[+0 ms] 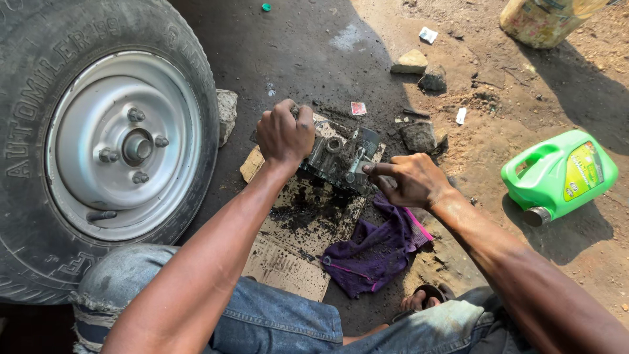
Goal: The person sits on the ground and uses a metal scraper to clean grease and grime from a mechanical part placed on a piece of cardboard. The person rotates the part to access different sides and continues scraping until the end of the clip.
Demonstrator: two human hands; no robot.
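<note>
Oily ground [314,46], stained cardboard [288,255]

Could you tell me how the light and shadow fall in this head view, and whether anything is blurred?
Head view: hard sunlight on the green plastic jug and sandy ground at right; the left hand, right hand and greasy metal part lie in shade; sharp throughout; wide-angle bending swells the grey-rimmed tyre.

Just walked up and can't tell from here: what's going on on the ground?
A person sits by a wheel, working on a greasy metal part that rests on oily cardboard. The left hand grips the part's top; the right hand presses a finger against its side. A purple rag lies under the right wrist, and a green jug lies on its side nearby.
</note>
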